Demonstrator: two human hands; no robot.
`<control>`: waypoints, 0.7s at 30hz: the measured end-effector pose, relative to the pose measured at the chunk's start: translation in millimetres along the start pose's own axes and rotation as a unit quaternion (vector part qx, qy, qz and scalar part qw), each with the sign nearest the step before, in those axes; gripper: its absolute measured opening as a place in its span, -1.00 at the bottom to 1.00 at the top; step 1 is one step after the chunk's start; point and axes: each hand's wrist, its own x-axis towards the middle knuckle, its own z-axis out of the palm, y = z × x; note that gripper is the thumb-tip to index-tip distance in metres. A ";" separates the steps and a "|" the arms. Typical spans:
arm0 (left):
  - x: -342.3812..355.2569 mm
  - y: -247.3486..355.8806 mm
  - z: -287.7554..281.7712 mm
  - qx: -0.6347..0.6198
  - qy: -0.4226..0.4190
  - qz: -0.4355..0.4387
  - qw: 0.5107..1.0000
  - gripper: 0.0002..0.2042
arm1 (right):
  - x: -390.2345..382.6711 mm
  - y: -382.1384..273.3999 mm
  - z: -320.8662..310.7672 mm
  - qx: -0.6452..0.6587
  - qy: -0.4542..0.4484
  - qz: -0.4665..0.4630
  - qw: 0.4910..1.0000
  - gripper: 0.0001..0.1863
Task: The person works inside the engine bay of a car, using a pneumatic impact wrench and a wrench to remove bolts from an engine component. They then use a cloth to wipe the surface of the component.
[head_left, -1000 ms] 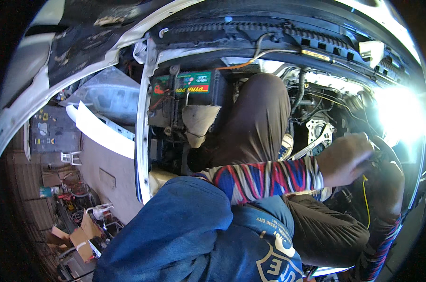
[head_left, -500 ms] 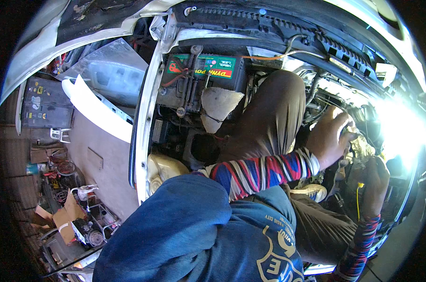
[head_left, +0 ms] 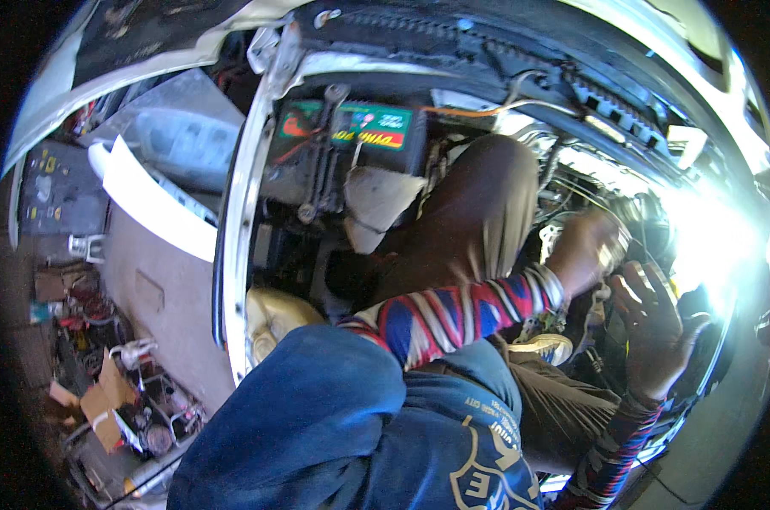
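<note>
Both hands have shifted deeper into the engine bay: left hand (head_left: 585, 251) curled around a hidden engine part (head_left: 610, 255) right of the battery (head_left: 351, 136), right hand (head_left: 653, 327) spread open just below, best steadying it.

Striped red-blue-white sleeves (head_left: 461, 310), blue top

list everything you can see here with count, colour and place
car battery: 1, black with a green and red label, top centre of the engine bay
cloth: 1, grey, just below the battery
body panel: 1, white, lying left of the car
cardboard box: 1, brown, among clutter lower left
shoe: 1, pale, lower centre of the bay
knee: 1, brown trousers, raised in the bay centre
left hand: 1, striped sleeve, closed deep in the engine parts
right hand: 1, fingers spread, right of it
</note>
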 end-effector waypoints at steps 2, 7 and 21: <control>19.7 -3.5 -16.2 -0.200 0.039 -0.174 0.964 -0.83 | 1.3 -9.2 19.3 0.079 -0.002 -0.089 0.993 0.00; -7.7 34.7 3.7 -0.065 -0.119 0.080 0.988 -0.73 | 19.8 16.9 42.1 0.204 0.170 -0.080 0.961 0.15; 40.1 -6.0 12.6 -0.038 -0.204 -0.127 0.970 -0.68 | 16.7 71.1 37.2 0.185 0.089 -0.058 0.977 0.29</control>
